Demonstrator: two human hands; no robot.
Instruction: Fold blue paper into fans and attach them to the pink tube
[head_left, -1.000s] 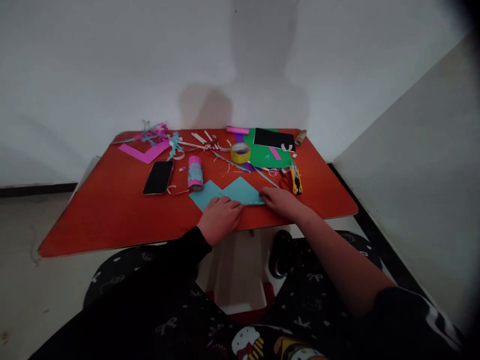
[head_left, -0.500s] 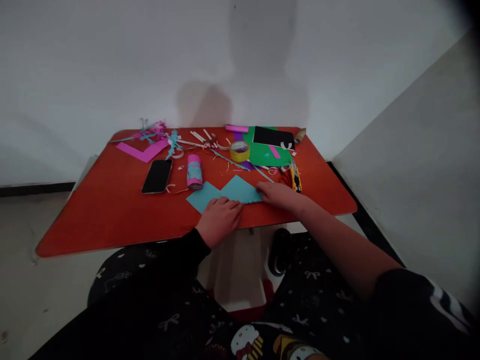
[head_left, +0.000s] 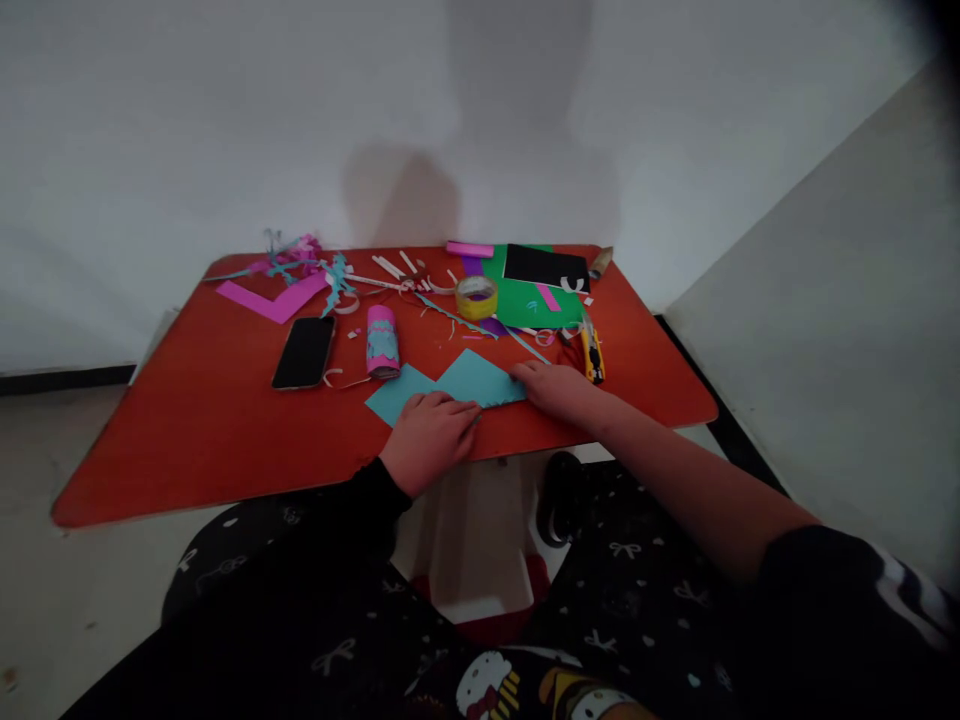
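fingers of both hands bent onto the blue paper (head_left: 474,378). left hand (head_left: 430,437): fingers curled over its near edge, left of middle; can't tell if they pinch it or just press. right hand (head_left: 556,391): fingertips on its right end, thumb hidden, grip can't be told. paper lies at the near edge of the red table (head_left: 180,430), two pointed corners facing away from the person, part of it covered by the left hand.

just beyond, to the left: pink and blue tube (head_left: 382,343), standing or lying unclear, then black phone (head_left: 304,353) flat. near right hand: yellow cutter (head_left: 593,355). past the paper, roll of tape (head_left: 477,299), next to green sheet (head_left: 517,310) with black sheet (head_left: 546,266) overlapping it. pink roll (head_left: 470,250) at the far edge. far left: v-shaped pink paper (head_left: 279,302), tangled pink and blue shreds (head_left: 300,257) behind it. wall (head_left: 225,120) behind the table.
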